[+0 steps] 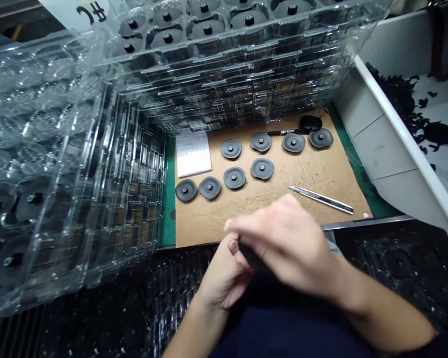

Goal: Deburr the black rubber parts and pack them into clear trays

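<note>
My left hand (231,278) is closed low in front of the cardboard, its fingers curled against a dark grey disc-like part (252,254). Over it lies my right hand (291,241), smeared by motion, with its fingers closed around the same part. Most of that part is hidden behind my fingers. Just beyond my right hand, a slim utility knife (321,200) rests on the cardboard sheet (201,223). Farther back, several dark grey discs with a small central stud lie in two uneven rows, among them one disc (262,169) near the middle.
Stacked clear plastic trays (224,74) rise behind the cardboard, and more trays (108,189) stand at the left. A printed paper (193,154), a black pen (283,132) and a black piece (310,123) lie at the back. On the right, a white bin (414,134) contains black scraps.
</note>
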`<state>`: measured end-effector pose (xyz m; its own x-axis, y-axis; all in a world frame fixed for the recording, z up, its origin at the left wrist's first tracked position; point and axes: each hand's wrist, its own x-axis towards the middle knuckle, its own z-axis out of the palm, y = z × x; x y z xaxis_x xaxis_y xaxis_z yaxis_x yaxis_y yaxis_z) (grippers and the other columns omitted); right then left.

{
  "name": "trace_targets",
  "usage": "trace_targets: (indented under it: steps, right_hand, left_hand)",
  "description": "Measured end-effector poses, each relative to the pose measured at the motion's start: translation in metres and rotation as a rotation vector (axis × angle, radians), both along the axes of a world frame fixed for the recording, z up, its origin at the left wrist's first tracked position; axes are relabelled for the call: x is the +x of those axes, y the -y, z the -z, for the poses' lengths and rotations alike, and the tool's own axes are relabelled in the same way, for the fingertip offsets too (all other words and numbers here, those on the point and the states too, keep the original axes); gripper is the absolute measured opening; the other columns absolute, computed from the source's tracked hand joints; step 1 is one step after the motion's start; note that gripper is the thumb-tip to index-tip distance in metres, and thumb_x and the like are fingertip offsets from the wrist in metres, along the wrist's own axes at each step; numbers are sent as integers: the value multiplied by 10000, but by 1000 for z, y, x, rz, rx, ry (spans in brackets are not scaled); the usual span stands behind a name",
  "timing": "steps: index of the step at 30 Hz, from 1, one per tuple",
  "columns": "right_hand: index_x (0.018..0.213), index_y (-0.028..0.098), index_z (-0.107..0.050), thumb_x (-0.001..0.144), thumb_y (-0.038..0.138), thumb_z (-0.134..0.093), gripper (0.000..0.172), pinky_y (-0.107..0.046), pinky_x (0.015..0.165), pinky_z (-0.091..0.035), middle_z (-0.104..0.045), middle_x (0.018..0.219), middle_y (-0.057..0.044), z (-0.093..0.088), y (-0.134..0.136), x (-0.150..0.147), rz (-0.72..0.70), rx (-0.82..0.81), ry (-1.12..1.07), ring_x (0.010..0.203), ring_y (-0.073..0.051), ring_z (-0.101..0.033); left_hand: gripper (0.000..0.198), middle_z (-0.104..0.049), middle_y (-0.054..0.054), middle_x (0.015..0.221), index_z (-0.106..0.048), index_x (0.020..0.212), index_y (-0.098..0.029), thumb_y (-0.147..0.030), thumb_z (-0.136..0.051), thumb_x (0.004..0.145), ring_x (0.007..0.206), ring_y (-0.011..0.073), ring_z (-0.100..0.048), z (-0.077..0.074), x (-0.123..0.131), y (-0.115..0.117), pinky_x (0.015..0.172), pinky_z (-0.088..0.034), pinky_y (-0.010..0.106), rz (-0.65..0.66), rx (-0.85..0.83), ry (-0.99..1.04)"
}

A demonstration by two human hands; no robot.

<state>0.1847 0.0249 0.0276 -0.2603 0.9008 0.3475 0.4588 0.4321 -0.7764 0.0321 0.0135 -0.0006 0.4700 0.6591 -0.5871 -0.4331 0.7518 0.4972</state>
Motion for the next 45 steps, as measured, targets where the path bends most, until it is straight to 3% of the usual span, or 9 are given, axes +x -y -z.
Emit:
trace_targets:
  steps: [4,11,17,21,25,33,38,41,45]
  right_hand:
    - [1086,220,-612,910,241,-472,225,-260,684,-446,-646,1061,-25,42,-5,24,351,-321,-43,828,-141,-594]
    - [1070,177,-618,901,269,-457,251,-326,801,-479,-668,1002,-66,112,33,33,243,-543,22,922,-193,-618]
    - [1178,232,-554,910,251,-475,281,-297,766,-472,-616,1108,-53,34,22,18,398,-291,-82,936,-177,-586]
    - [1120,152,-576,883,136,-463,263,-349,808,-453,-646,955,-76,-5,19,-10,102,-73,-11,887,-193,-572]
    - [1026,140,-609,883,100,-442,224,-292,767,-459,-643,891,-47,-3,10,-21,-100,-236,-2,816,-148,-568]
    - [1066,115,-591,857,73,-485,238,-298,725,-436,-626,859,-57,6,26,-8,-114,-20,3,775,-146,-526]
    - [1075,108,-602,869,86,-481,241,-333,686,-398,-614,828,-80,3,23,1,152,47,220,745,-173,-490]
    - [1047,183,-632,894,140,-469,227,-319,684,-399,-631,842,-56,4,6,1,-29,210,152,738,-168,-475]
    - [1014,153,-652,917,141,-421,250,-301,684,-403,-628,849,-58,6,-3,-2,-58,18,138,734,-151,-475]
  left_hand:
    - [623,-595,63,1267,-617,1143,-256,-327,-837,565,1017,291,-631,2,-3,-1,808,-541,330,-35,21,140]
    - [667,-520,102,1354,-572,1213,-241,-503,-728,621,1123,321,-580,7,-6,-1,901,-512,371,-84,3,188]
    - [611,-616,65,1230,-588,1187,-240,-407,-774,630,1091,282,-602,7,2,-1,905,-513,355,-109,45,173]
    - [562,-658,45,1152,-607,1163,-228,-316,-796,641,1077,209,-610,13,-1,2,931,-486,264,-148,57,66]
    - [652,-659,39,1147,-606,1160,-245,-295,-846,555,1060,223,-620,15,-4,3,884,-511,255,-223,103,24]
    - [554,-680,30,1124,-638,1119,-258,-220,-826,599,1007,210,-645,6,-8,-1,901,-503,269,-124,125,108]
    - [553,-692,8,1085,-657,1094,-264,-283,-841,573,978,148,-646,7,-8,-1,835,-502,167,-143,27,93]
    - [592,-667,24,1122,-630,1148,-241,-331,-826,597,1025,174,-625,6,-9,0,901,-491,221,-84,0,118]
    - [588,-658,62,1093,-623,1146,-190,-412,-783,626,989,197,-621,11,-12,2,857,-521,252,-70,29,106]
